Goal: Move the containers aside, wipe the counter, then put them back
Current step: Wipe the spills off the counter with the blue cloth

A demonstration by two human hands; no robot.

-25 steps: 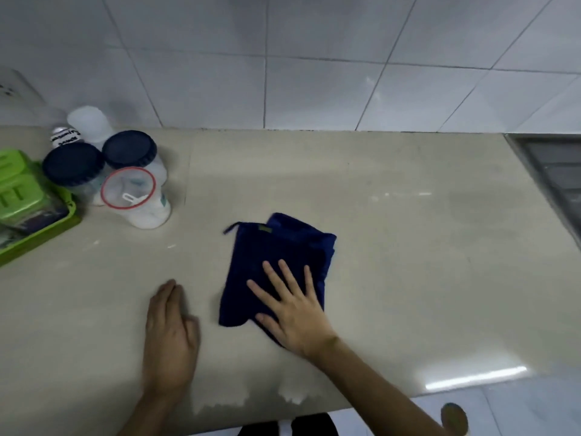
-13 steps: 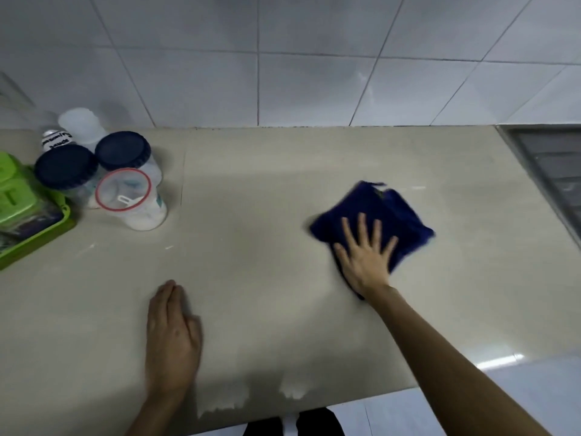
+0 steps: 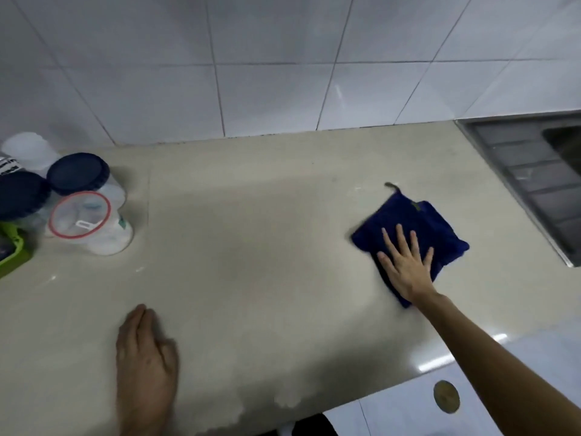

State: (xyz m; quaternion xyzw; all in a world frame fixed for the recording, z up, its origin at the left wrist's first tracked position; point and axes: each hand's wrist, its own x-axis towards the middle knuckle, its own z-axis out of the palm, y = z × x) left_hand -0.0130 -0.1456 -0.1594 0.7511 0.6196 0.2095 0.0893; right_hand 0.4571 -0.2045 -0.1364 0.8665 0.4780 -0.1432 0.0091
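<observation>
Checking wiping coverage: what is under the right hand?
The right hand lies flat, fingers spread, on the folded blue cloth, which rests on the counter. The counter surface beneath the cloth is hidden.

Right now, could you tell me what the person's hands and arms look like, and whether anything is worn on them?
Both are bare. The right hand and its forearm show no sleeve, glove, watch or ring. The left hand is also ungloved, with no ring or band visible; its forearm is cut off by the frame edge.
</observation>
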